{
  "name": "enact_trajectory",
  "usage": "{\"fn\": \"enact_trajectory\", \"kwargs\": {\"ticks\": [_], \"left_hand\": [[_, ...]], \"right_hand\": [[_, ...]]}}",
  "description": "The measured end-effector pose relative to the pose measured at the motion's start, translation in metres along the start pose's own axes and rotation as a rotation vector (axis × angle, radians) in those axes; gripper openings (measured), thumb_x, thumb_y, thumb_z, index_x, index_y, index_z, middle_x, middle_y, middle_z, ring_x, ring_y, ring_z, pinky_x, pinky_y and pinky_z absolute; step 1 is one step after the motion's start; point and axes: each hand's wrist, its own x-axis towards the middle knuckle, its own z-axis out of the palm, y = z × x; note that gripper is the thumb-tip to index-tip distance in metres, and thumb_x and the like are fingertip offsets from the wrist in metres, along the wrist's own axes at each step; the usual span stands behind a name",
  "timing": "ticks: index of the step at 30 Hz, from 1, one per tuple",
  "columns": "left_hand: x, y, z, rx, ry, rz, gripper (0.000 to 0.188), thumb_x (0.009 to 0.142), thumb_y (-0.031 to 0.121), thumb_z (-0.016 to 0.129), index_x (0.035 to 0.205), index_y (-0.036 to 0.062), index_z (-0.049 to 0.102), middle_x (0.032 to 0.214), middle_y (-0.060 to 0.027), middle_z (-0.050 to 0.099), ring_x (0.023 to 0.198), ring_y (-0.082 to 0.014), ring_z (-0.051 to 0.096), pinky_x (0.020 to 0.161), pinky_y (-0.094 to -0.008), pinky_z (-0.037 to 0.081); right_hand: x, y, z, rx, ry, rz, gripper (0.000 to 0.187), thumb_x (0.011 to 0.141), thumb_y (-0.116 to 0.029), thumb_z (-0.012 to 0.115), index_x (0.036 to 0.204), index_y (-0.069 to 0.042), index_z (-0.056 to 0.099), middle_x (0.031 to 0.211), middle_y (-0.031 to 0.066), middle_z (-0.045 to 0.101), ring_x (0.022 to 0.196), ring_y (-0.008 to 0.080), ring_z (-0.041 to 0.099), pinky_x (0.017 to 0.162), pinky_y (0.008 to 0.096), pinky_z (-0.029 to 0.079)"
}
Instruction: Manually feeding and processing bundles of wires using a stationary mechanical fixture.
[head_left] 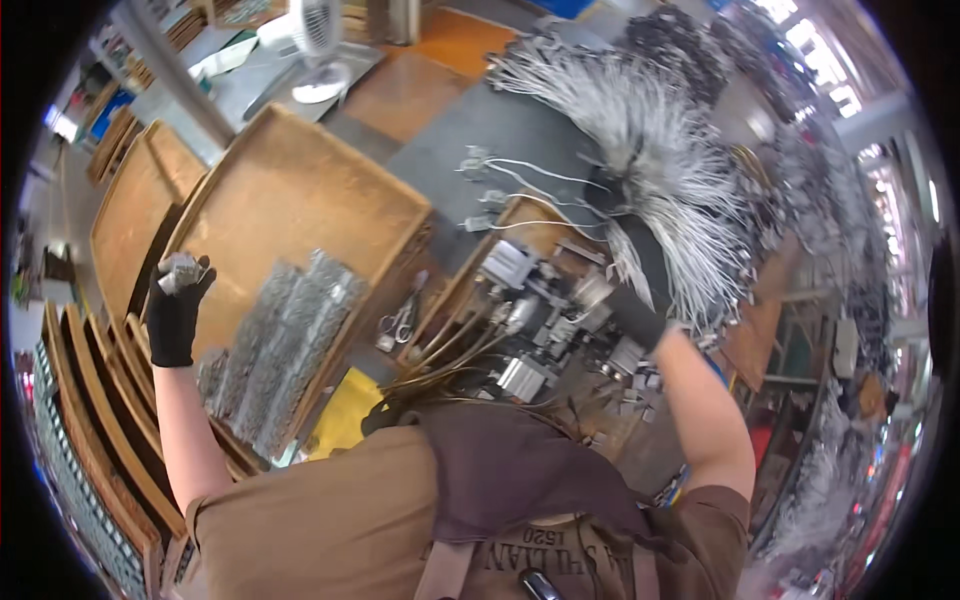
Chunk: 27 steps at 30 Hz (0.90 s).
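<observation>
My left hand point(174, 322), in a black glove, is raised over the left edge of a wooden tray point(300, 180). Its fingers are closed around a small silvery metal part point(180, 272). In the tray lie long rows of similar grey metal parts point(290, 340). My right hand point(637, 318), also gloved in black, is at the right side of a bench fixture point(525, 375) with metal blocks and cylinders. Its fingers are partly hidden there, so what they hold, if anything, does not show. Just beyond it spreads a large bundle of white wires point(690, 220).
Several white leads with metal ends point(480, 160) stretch left from the bundle across the grey table point(450, 130). Scissors point(404, 328) lie between tray and fixture. Brown hoses point(440, 365) run to the fixture. Stacked wooden trays point(90, 400) stand at the left; a white fan point(318, 30) is farther off.
</observation>
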Motion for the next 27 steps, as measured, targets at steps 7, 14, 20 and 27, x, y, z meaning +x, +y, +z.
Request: {"fn": "enact_trajectory", "kwargs": {"ticks": [7,14,20,27], "left_hand": [[0.004,-0.035,0.265,-0.001,-0.557,-0.467,0.028,0.082,0.016,0.065,0.104,0.0009,0.058,0.092,-0.004,0.058,0.084,-0.0138,0.058,0.079,-0.0291,0.051],[-0.073,-0.163,0.443,-0.014,-1.146,-0.684,0.041,0.081,0.024,0.067,0.114,0.0006,0.059,0.098,-0.0055,0.065,0.091,-0.0163,0.062,0.081,-0.031,0.052],[-0.07,-0.122,0.455,-0.388,-1.046,-1.12,0.026,0.087,0.029,0.064,0.102,0.0079,0.063,0.09,-0.0023,0.064,0.08,-0.014,0.061,0.073,-0.0305,0.052],[0.051,-0.077,0.412,0.672,-0.72,0.005,0.033,0.075,0.017,0.071,0.102,0.0034,0.058,0.092,-0.0103,0.061,0.085,-0.0161,0.062,0.073,-0.0294,0.051]], "right_hand": [[-0.031,-0.066,0.002,-1.114,-0.21,-0.083,0.043,0.089,-0.047,0.055,0.096,-0.006,0.067,0.092,0.017,0.066,0.086,0.0352,0.065,0.078,0.0452,0.05],[-0.055,-0.044,-0.038,-1.047,-0.341,-0.039,0.037,0.077,-0.034,0.068,0.106,-0.011,0.065,0.096,0.0115,0.067,0.093,0.0325,0.065,0.081,0.043,0.05],[-0.062,-0.021,-0.064,-1.224,-0.679,0.277,0.035,0.071,-0.024,0.066,0.104,-0.015,0.07,0.093,0.0099,0.067,0.096,0.031,0.065,0.084,0.0416,0.051],[-0.007,-0.076,-0.029,-0.903,-0.411,-0.092,0.042,0.073,-0.031,0.077,0.112,-0.018,0.068,0.096,0.0081,0.068,0.096,0.0279,0.065,0.084,0.0405,0.05]]}}
